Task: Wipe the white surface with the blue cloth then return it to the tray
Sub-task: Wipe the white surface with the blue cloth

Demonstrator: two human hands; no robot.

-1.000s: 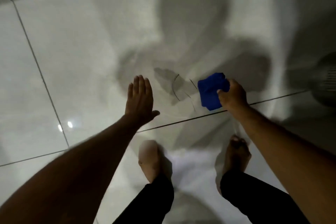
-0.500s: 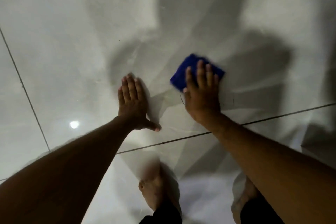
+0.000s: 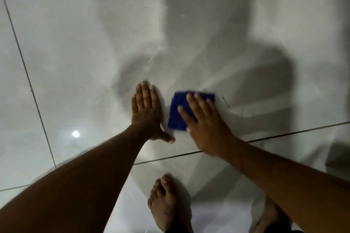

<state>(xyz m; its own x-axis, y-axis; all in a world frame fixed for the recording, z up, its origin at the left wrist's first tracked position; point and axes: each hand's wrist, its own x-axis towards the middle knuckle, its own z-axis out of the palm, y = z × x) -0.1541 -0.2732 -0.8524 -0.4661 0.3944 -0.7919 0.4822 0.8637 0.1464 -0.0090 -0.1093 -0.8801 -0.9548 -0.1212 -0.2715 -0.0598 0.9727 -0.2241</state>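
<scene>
The blue cloth point(image 3: 178, 113) lies flat on the white tiled surface point(image 3: 79, 58), folded into a rough square. My right hand point(image 3: 205, 123) presses down on it with fingers spread, covering its right half. My left hand point(image 3: 146, 112) rests flat on the tile just left of the cloth, palm down, fingers together, thumb out toward the cloth. A few thin dark marks point(image 3: 226, 102) show on the tile right of the cloth. No tray is in view.
Dark grout lines point(image 3: 28, 79) cross the glossy tiles at the left and below my hands. My bare feet point(image 3: 166, 204) stand at the bottom edge. My shadow covers the middle. A dark blurred object point(image 3: 339, 159) sits at the right edge.
My right hand went from pinching the cloth to pressing it flat, then slid it left toward my left hand. My left hand stayed flat on the tile. The view shifted.
</scene>
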